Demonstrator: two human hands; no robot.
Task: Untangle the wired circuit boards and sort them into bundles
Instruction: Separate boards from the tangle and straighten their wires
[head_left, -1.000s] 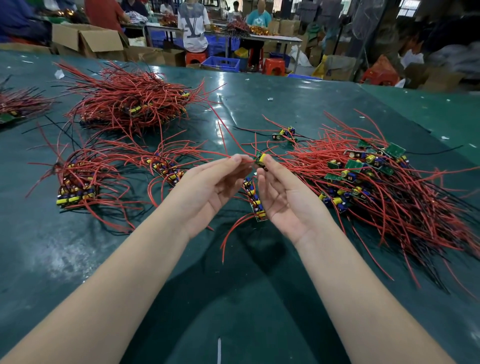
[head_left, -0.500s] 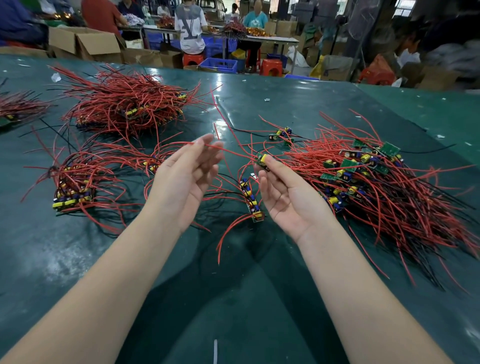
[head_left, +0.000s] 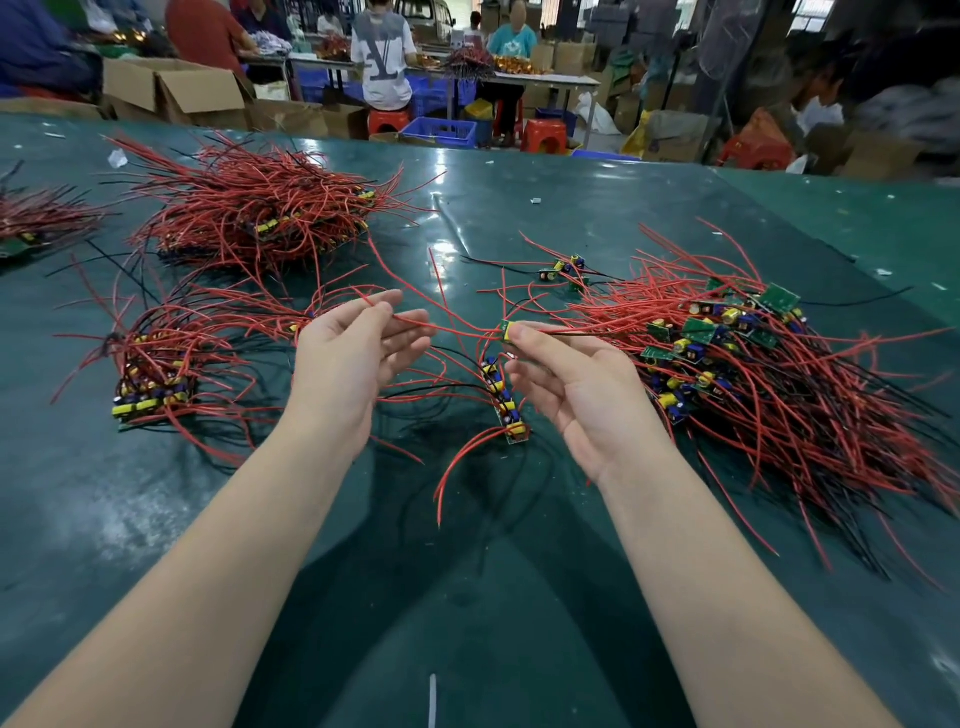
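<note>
the far benches blur into cardboard boxes (head_left: 171, 93), blue plastic crates (head_left: 441, 131) and seated people whose work is too small to read. a red-wired bundle at the left edge (head_left: 36, 221) is cut off by the frame, and the lower ends of the big right-hand pile run out of view. how many boards sit inside each heap cannot be told; the wires bury most of them.

the glossy dark green table (head_left: 519, 597) carries a dense mound of thin red wires at the upper left (head_left: 254, 218), a smaller gathered bundle with yellow and blue parts at the left (head_left: 156, 374), and a sprawling tangle of red and black wires with small green circuit boards at the right (head_left: 753, 364). a lone small board with black leads (head_left: 563, 270) lies apart, beyond the hands. a white strip (head_left: 432, 699) lies near the bottom edge.

the right hand (head_left: 576, 384) is palm up, thumb and forefinger pinching a small yellow-topped board (head_left: 506, 330) raised above the table, its other fingers loosely curled. a thin red wire (head_left: 441, 325) runs from that board to the left hand (head_left: 353, 358), also palm up, where the thumb and forefinger tips appear to nip it while the rest spread half open. between the hands, on the table, lies a narrow strip of boards with yellow and blue components (head_left: 504, 400), a red lead curving from its near end toward the camera.
</note>
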